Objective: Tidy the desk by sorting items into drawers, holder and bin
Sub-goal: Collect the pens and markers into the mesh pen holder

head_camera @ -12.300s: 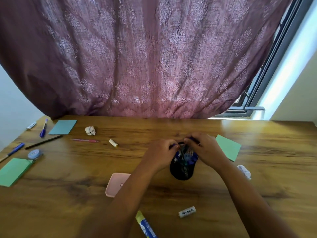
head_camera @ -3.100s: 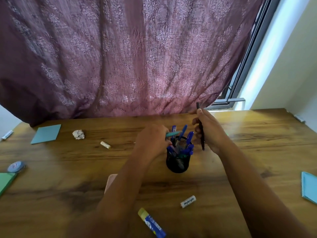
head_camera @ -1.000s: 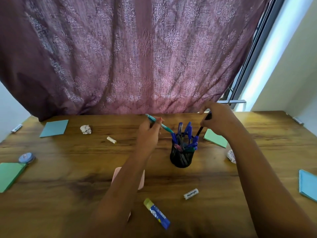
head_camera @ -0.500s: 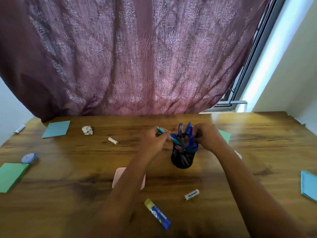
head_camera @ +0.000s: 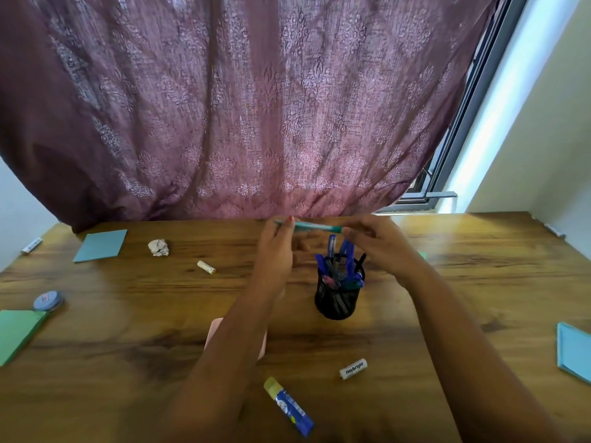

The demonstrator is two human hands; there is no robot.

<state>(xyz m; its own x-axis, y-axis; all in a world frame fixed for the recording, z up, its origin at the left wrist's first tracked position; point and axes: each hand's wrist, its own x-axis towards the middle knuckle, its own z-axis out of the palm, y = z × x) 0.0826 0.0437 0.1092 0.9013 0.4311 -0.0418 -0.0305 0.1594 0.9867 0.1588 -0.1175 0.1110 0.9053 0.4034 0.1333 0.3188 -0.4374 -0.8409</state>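
Note:
A black mesh pen holder (head_camera: 337, 298) stands upright at the middle of the wooden desk (head_camera: 479, 282), with several blue pens sticking out of it. Above and behind it a teal pen (head_camera: 311, 226) lies level in the air. My left hand (head_camera: 278, 247) pinches its left end and my right hand (head_camera: 380, 241) pinches its right end. Both hands hover just above the holder's rim.
A glue stick (head_camera: 289, 407), a white battery (head_camera: 353, 368) and a pink item (head_camera: 213, 334) under my left forearm lie near me. A small battery (head_camera: 206, 267), crumpled paper (head_camera: 159, 247), blue notes (head_camera: 100, 245), tape (head_camera: 48, 300) and green notes (head_camera: 16, 330) lie left. Blue notes (head_camera: 574, 351) lie right.
The black pen my right hand held is gone from it. Both hands have risen from the holder, and the teal pen is now held level between them.

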